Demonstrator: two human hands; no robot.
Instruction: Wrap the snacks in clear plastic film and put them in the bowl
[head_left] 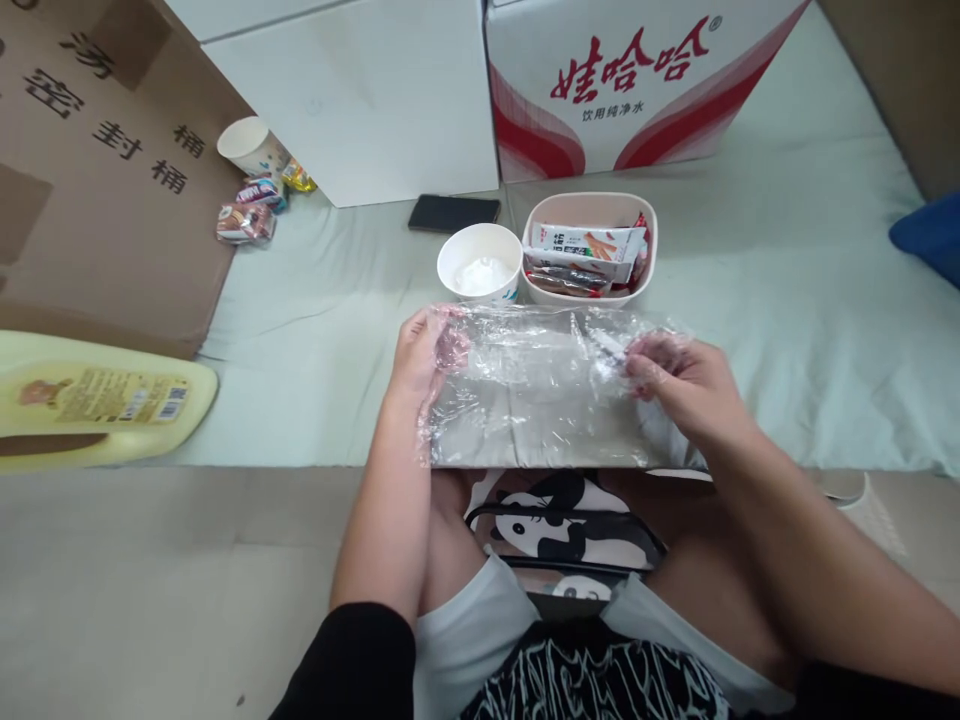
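A clear sheet of plastic wrap point(525, 390) is stretched between my two hands, just over the front edge of the cloth-covered surface. At its left side my left hand point(426, 350) is closed on the wrap, which drapes over the fingers and wrist. My right hand point(679, 375) pinches the right side, where the film is bunched and wrinkled. Right behind the wrap stand a white paper cup point(457, 262) with something white inside and a pale pink container point(651, 245) holding several packaged snacks point(589, 240).
A dark phone point(454, 212) lies before a white box point(360, 100); a printed carton point(637, 90) stands beside it. At left are a brown cardboard box point(97, 230), a yellow jug point(112, 390), another paper cup point(251, 145) and small wrapped snacks point(247, 222).
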